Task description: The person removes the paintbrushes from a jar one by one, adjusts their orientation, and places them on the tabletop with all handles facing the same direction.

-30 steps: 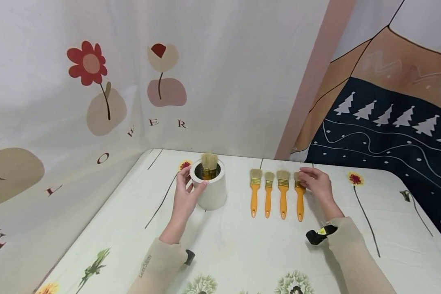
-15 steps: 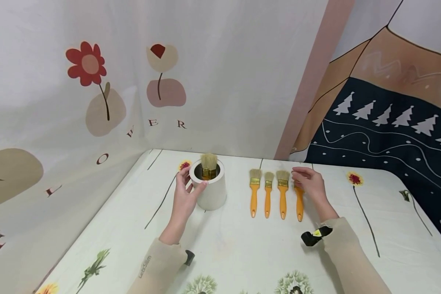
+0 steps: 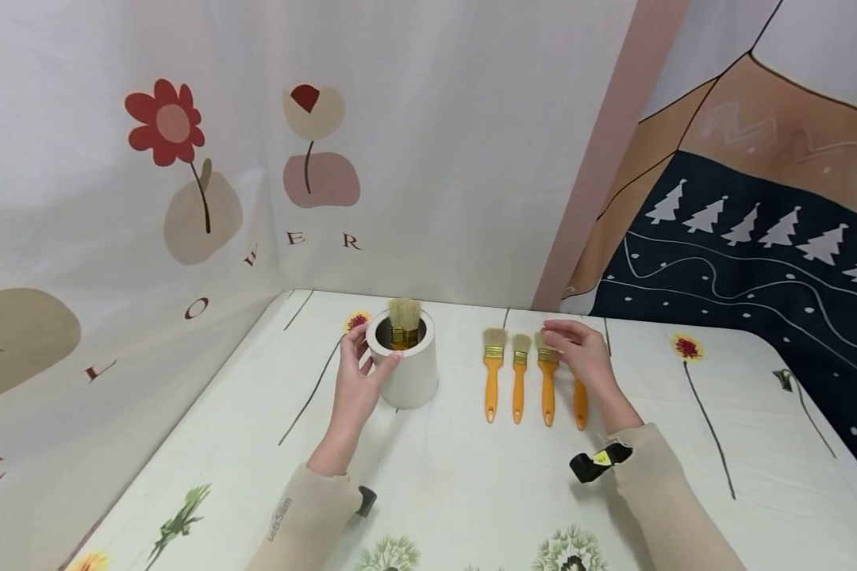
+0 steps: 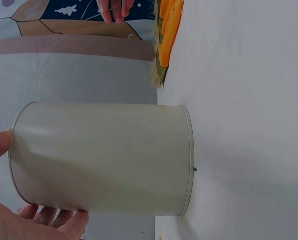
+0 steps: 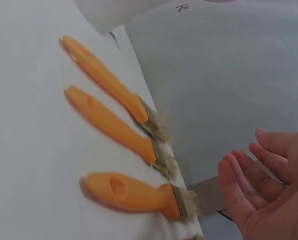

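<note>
A white cylindrical canister (image 3: 416, 379) stands upright on the table, with one bristle-up paintbrush (image 3: 405, 316) inside. My left hand (image 3: 357, 388) holds the canister near its top, thumb at the rim and fingers along the left side. Right of it, several orange-handled paintbrushes lie side by side, bristles away from me: a wide one (image 3: 493, 373), a narrow one (image 3: 518, 381), another wide one (image 3: 547, 388) and the rightmost (image 3: 580, 404). Over the last two hovers my right hand (image 3: 582, 353), its fingers loosely bent with nothing between them. It hides the rightmost brush's bristles.
A pale cloth (image 3: 443, 468) with printed flowers covers the table (image 3: 693, 444). Behind and to the left hangs a white curtain (image 3: 436, 159) with flower prints, and a dark tree-patterned cloth (image 3: 743, 270) hangs at the right. Both wrists carry black camera mounts.
My right hand has moved left, from the rightmost paintbrush toward the wide one beside it. My left hand and the canister have stayed put.
</note>
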